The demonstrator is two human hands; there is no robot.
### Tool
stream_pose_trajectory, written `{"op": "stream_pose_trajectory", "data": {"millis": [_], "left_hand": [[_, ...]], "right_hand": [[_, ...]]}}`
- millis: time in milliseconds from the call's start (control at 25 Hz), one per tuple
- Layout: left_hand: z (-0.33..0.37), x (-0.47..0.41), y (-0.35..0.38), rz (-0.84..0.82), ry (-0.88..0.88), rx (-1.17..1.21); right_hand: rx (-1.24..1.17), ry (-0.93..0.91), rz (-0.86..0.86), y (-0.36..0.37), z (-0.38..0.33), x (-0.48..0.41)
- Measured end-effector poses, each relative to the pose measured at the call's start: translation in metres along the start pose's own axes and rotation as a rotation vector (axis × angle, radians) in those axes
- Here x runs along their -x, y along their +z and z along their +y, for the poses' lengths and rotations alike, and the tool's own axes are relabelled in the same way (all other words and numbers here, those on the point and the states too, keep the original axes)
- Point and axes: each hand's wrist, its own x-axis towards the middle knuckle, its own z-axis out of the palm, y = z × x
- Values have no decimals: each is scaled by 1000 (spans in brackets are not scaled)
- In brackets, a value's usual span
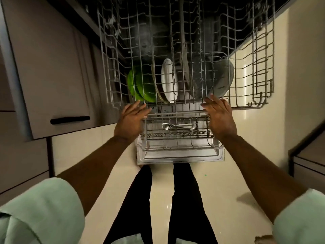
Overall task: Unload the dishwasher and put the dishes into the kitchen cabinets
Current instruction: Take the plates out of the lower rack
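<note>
Rack point(186, 50) front rail at fingers point(209, 103)

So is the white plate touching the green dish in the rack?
Apart. The head view shows the white plate and the green dish standing in separate slots, with a brownish dish between them.

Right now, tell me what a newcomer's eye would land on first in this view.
The bright green plates stand out first, on edge at the left of the lower rack, beside a white plate and a grey bowl to the right. Next come the left hand and right hand, both open at the front rail of the wire rack. Below it, silver cutlery lies in a smaller basket.
</note>
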Motion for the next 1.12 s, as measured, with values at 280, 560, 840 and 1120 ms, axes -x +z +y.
{"op": "stream_pose_trajectory", "data": {"millis": [280, 560, 840, 1120], "left_hand": [[-23, -45, -7, 144, 69, -98], [-35, -104, -38, 189, 13, -118], [-54, -154, -58, 268, -4, -140], [-78, -221, -88, 311, -4, -99]], "right_hand": [[55, -84, 79, -1, 14, -47], [49, -135, 217, -15, 22, -111], [74, -168, 287, -31, 23, -162], [131, -163, 239, -58, 29, -238]]}}
